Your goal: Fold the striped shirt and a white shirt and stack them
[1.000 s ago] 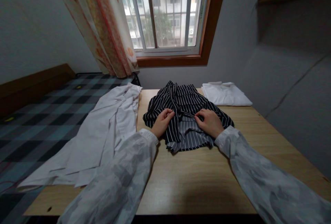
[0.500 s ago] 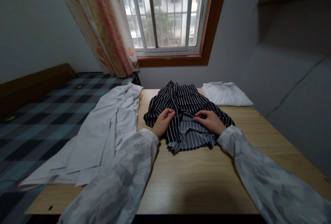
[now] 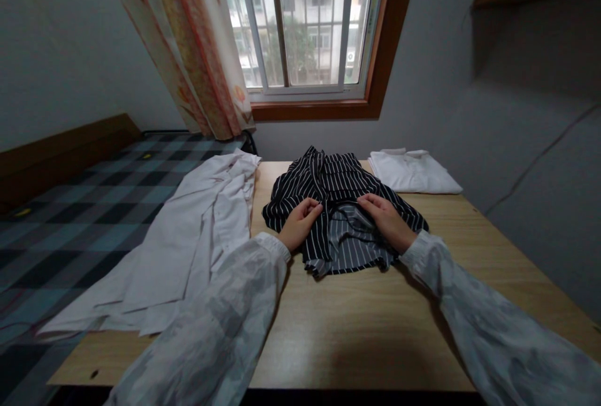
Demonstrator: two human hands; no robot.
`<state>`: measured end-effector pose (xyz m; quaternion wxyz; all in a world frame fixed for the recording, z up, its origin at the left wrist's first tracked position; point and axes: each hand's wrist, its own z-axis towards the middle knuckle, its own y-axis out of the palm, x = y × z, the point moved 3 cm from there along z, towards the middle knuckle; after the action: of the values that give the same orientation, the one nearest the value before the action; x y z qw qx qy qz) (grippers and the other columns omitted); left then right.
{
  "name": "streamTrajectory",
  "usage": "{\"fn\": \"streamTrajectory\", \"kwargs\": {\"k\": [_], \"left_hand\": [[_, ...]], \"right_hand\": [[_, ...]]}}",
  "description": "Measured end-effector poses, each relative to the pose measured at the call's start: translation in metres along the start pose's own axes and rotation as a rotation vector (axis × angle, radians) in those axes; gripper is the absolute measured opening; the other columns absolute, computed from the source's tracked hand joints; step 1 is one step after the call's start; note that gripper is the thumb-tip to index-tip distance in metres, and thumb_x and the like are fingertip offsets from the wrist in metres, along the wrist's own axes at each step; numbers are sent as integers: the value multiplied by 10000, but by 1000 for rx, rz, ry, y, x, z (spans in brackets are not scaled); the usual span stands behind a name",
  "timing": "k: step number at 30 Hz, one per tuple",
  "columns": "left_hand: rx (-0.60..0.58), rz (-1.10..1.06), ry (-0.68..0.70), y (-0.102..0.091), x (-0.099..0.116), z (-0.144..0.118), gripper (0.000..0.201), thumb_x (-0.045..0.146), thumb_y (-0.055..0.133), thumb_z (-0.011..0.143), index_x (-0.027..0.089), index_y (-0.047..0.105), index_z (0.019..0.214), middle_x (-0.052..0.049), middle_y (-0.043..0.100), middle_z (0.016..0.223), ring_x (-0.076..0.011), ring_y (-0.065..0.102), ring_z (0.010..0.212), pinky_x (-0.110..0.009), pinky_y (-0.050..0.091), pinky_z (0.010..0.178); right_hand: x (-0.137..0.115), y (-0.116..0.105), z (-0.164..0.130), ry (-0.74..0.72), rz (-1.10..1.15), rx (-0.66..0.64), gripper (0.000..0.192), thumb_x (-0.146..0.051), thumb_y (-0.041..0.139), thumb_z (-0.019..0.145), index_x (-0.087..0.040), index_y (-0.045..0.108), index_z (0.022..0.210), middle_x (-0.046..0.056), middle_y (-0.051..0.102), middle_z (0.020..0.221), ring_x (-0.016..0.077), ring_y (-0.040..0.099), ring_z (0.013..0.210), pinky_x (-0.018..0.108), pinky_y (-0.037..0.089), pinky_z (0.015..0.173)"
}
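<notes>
Pinching striped shirt w/ left hand & right hand.

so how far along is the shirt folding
Done: one white shirt lies folded at the table's far right. In hand: the left hand and right hand work the crumpled striped shirt. Left: a white shirt lies unfolded over the table's left edge.

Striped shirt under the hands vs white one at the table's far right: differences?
The black white-striped shirt lies rumpled mid-table; the white folded shirt sits flat and squared by the wall. Left hand and right hand grip the striped one; the white one lies untouched. Both rest on the wooden table.
</notes>
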<state>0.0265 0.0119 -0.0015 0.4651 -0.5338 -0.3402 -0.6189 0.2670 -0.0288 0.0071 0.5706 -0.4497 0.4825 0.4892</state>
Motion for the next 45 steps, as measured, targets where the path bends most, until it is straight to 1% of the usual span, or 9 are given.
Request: {"fn": "streamTrajectory", "kwargs": {"k": [3,6,10,13,22,31,35,41,45], "left_hand": [[-33,42,9,3,1,-2,436,620,782,909,203,654,919,38,574,777,-150,515,748,-284,408,713],[-53,54,0,4,2,-2,443,632,774,914,203,664,924,33,584,768,-155,523,743,-288,413,709],[-54,72,4,3,2,-2,458,647,765,917,195,691,940,16,628,808,-163,552,766,-292,428,718],[-46,88,16,3,3,-3,456,644,743,939,190,701,936,9,641,820,-166,567,780,-295,441,735],[-102,45,-11,4,5,-5,477,572,885,843,173,692,1017,-8,703,907,-154,650,830,-279,490,777],[-42,99,2,0,3,-2,453,524,942,779,164,779,1002,-20,749,868,-155,659,775,-287,515,736],[-12,87,-11,-2,-2,-1,471,527,950,766,153,825,1023,-57,796,916,-177,693,808,-319,550,779],[-24,79,-9,-3,-5,-2,483,524,977,732,157,864,1025,-82,824,929,-205,724,837,-347,592,795],[-12,88,19,-3,-3,-2,484,534,986,719,162,869,1005,-84,825,917,-221,737,864,-357,609,808]], "right_hand": [[3,20,-8,17,92,-74,469,-659,889,760,-238,764,921,12,748,835,179,670,752,298,550,701],[5,32,-13,-42,62,-90,408,-593,894,778,-241,793,959,40,795,953,212,730,910,338,597,837],[6,39,-15,-96,20,-110,310,-462,859,814,-236,820,1023,53,819,1053,225,746,1021,392,582,1011],[5,43,-13,-126,31,-130,290,-409,854,803,-242,826,1037,56,827,1101,236,745,1049,416,571,1054],[15,49,1,-210,40,-66,253,-424,861,828,-248,820,1005,56,820,1062,259,736,1055,436,554,1047],[13,49,-8,-236,12,-85,280,-418,876,842,-244,775,1037,50,793,1080,254,720,1072,426,548,1044],[11,48,-10,-261,-21,-75,249,-417,835,877,-241,770,1040,54,792,1094,253,719,1083,431,542,1060],[10,47,-12,-276,-66,-49,233,-423,807,881,-240,764,1018,53,798,1069,254,721,1069,431,544,1060],[10,46,-12,-247,-101,-16,275,-478,824,861,-230,770,966,56,804,1017,263,729,1016,429,560,1007]]}}
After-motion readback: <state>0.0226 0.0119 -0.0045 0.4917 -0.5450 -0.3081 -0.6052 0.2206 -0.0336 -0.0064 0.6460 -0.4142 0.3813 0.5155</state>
